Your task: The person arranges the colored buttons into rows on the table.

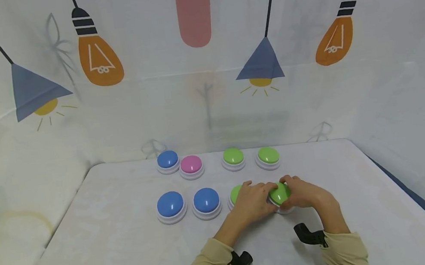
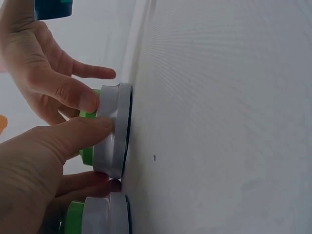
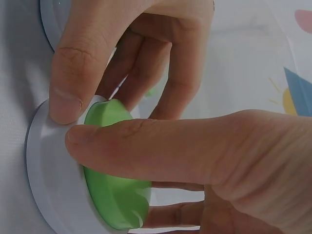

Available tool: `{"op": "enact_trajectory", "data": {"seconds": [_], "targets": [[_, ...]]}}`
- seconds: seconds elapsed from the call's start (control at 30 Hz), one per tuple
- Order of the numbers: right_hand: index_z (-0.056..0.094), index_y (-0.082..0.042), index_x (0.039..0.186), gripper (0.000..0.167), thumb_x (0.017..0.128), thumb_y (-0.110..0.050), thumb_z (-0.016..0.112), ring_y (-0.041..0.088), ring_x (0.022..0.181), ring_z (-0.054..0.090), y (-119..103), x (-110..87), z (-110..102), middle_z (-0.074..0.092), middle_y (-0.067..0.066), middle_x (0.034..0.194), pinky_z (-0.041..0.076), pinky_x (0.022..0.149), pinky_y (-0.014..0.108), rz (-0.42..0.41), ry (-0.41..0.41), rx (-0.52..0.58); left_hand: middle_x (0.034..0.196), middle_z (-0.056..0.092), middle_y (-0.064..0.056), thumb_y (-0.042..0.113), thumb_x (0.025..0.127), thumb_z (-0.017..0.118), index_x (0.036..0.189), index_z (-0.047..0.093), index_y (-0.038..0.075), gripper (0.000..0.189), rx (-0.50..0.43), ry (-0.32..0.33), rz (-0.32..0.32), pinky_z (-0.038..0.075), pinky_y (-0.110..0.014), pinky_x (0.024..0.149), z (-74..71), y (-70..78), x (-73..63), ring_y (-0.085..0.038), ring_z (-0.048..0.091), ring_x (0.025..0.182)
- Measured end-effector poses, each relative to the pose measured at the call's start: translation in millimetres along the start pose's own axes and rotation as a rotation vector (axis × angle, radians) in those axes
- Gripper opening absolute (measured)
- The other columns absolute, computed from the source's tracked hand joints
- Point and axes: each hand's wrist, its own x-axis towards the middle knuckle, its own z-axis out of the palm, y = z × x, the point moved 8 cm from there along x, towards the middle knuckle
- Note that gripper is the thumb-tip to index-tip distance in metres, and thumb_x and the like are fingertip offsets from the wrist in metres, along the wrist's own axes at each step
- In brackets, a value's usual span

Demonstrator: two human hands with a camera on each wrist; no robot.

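A green push button (image 1: 280,193) on a round white base sits at the front right of the group, between both hands. My left hand (image 1: 252,201) grips its left side, thumb on the white base in the left wrist view. My right hand (image 1: 304,194) holds the same button from the right. In the right wrist view, the right thumb (image 3: 131,146) lies across the edge of the green cap (image 3: 117,195). Both thumbs nearly meet at the near side. Another green button (image 1: 235,194) stands left of it, partly hidden behind my left hand.
Two blue buttons (image 1: 170,204) stand to the left in the front row. Behind are a blue button (image 1: 167,159), a pink button (image 1: 191,165) and two green buttons (image 1: 233,156). All rest on a white table (image 1: 102,230), with a lamp-print curtain (image 1: 162,99) behind.
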Motion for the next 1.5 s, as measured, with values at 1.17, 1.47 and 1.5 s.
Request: {"op": "enact_trajectory", "data": {"seconds": [1.17, 1.47, 1.5], "targets": [[0.045, -0.003, 0.142, 0.066, 0.089, -0.031, 0.071, 0.045, 0.124, 0.051, -16.6, -13.0, -23.4, 0.05, 0.025, 0.138, 0.048, 0.092, 0.059, -0.112, 0.186, 0.036, 0.137, 0.059, 0.004, 0.053, 0.086, 0.07, 0.141, 0.052, 0.026, 0.064, -0.059, 0.072, -0.071, 0.032, -0.046, 0.116, -35.5, -26.5, -7.4, -0.015, 0.054, 0.128], [0.043, -0.004, 0.146, 0.064, 0.092, -0.03, 0.068, 0.043, 0.127, 0.049, -33.3, -10.6, -33.8, 0.05, 0.022, 0.14, 0.044, 0.097, 0.061, -0.174, 0.31, 0.05, 0.139, 0.057, 0.003, 0.052, 0.086, 0.071, 0.141, 0.053, 0.023, 0.065, -0.134, 0.158, -0.103, 0.032, -0.044, 0.116, -61.4, -42.9, -13.6, -0.017, 0.051, 0.131], [0.043, -0.005, 0.145, 0.063, 0.092, -0.029, 0.068, 0.042, 0.127, 0.049, -35.6, -10.3, -34.1, 0.05, 0.022, 0.14, 0.044, 0.097, 0.061, -0.185, 0.322, 0.05, 0.14, 0.057, 0.002, 0.051, 0.086, 0.072, 0.141, 0.053, 0.022, 0.065, -0.132, 0.168, -0.101, 0.033, -0.044, 0.115, -63.4, -43.8, -14.3, -0.017, 0.051, 0.132]]}}
